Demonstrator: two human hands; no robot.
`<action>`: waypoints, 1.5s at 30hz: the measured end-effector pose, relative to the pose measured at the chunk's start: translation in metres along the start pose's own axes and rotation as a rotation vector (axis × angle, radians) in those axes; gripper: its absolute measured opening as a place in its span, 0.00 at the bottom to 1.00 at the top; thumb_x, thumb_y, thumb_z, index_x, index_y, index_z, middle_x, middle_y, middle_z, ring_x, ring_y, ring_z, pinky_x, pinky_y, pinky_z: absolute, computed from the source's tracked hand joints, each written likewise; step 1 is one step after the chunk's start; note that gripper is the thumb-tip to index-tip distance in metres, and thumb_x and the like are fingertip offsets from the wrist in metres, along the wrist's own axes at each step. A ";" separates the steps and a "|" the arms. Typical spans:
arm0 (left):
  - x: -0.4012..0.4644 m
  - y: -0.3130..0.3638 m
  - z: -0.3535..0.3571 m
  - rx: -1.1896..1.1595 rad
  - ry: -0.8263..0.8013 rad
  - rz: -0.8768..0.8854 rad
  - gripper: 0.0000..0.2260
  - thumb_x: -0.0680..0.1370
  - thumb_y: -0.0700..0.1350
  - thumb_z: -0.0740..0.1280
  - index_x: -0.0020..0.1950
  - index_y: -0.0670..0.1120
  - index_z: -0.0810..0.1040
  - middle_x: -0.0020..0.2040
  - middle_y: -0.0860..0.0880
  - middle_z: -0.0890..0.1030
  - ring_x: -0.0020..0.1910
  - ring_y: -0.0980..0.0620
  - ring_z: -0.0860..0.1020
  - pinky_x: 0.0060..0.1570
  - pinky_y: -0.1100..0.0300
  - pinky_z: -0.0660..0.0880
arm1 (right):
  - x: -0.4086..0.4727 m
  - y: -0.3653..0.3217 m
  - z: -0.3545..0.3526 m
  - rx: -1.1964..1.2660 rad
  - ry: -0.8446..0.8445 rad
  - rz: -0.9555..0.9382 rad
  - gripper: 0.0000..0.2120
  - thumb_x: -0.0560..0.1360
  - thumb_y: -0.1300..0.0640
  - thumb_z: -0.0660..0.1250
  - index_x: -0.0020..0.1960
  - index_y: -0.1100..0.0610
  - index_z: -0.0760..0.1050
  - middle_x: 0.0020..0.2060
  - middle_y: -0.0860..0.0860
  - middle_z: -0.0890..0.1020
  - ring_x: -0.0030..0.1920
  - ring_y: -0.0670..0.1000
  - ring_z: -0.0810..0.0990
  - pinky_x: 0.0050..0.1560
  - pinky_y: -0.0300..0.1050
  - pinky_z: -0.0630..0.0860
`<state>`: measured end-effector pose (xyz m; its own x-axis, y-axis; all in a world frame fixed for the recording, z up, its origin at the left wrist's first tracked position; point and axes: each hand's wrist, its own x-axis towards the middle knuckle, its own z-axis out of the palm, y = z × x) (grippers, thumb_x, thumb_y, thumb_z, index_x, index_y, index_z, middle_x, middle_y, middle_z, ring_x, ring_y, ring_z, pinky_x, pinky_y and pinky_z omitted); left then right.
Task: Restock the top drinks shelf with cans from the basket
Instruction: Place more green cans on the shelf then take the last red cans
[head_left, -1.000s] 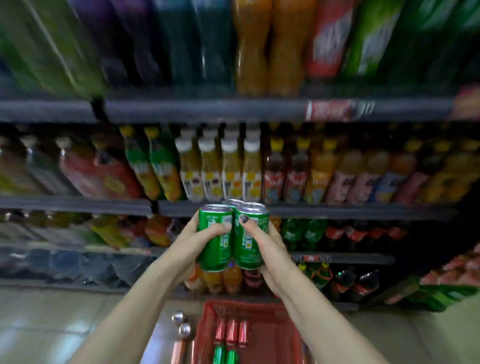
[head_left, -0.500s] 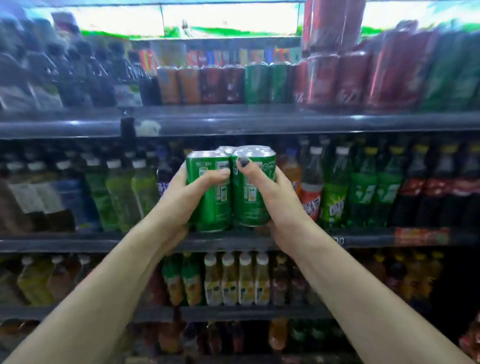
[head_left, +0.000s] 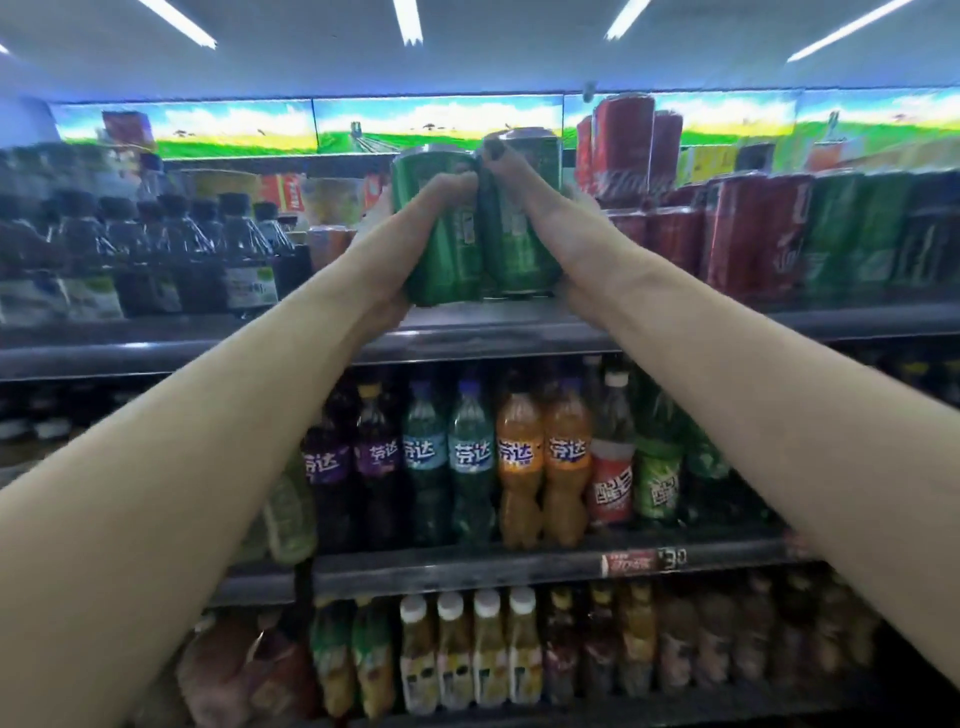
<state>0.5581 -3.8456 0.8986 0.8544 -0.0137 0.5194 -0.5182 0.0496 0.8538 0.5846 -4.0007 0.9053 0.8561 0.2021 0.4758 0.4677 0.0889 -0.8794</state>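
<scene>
Both my arms reach up to the top drinks shelf (head_left: 467, 332). Between my hands I hold a tight cluster of green cans (head_left: 447, 249), upright, just above the shelf's front edge. My left hand (head_left: 410, 228) grips the left can with its fingers curled over the front. My right hand (head_left: 540, 208) wraps the right can (head_left: 519, 249) from the side, thumb near the rim. A third can seen earlier behind them is hidden now. The basket is out of view.
Red cans (head_left: 748, 239) and green cans (head_left: 852, 234) fill the top shelf to the right, with stacked red cans (head_left: 623, 140) behind. Dark bottles (head_left: 197, 254) stand to the left. Lower shelves hold coloured soda bottles (head_left: 519, 462).
My hands lifted the green cans from waist height above the basket up to the top shelf. The view tilted upward, and the basket dropped out of sight.
</scene>
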 end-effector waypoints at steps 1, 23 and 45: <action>0.008 -0.001 0.000 0.007 -0.011 -0.005 0.23 0.79 0.51 0.72 0.72 0.44 0.75 0.61 0.41 0.85 0.57 0.40 0.86 0.54 0.38 0.83 | 0.004 -0.002 -0.002 0.002 -0.008 -0.011 0.47 0.60 0.28 0.78 0.70 0.54 0.74 0.59 0.55 0.85 0.58 0.59 0.85 0.60 0.63 0.79; 0.107 -0.066 -0.022 0.103 -0.061 -0.243 0.22 0.80 0.53 0.72 0.71 0.44 0.75 0.60 0.40 0.86 0.57 0.40 0.86 0.54 0.44 0.84 | 0.097 0.061 -0.019 -0.182 0.040 0.139 0.39 0.65 0.25 0.70 0.65 0.51 0.74 0.56 0.52 0.82 0.58 0.54 0.80 0.67 0.55 0.73; 0.113 -0.076 -0.030 0.072 -0.035 -0.239 0.24 0.78 0.49 0.76 0.71 0.45 0.74 0.58 0.41 0.86 0.54 0.43 0.87 0.51 0.46 0.85 | 0.091 0.055 -0.025 -0.774 0.145 0.057 0.47 0.77 0.32 0.62 0.81 0.62 0.49 0.71 0.60 0.72 0.49 0.52 0.76 0.43 0.47 0.73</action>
<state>0.6952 -3.8207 0.8912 0.9518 -0.0508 0.3026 -0.3043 -0.0301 0.9521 0.6936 -4.0017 0.9009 0.8784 0.0524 0.4751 0.3972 -0.6328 -0.6646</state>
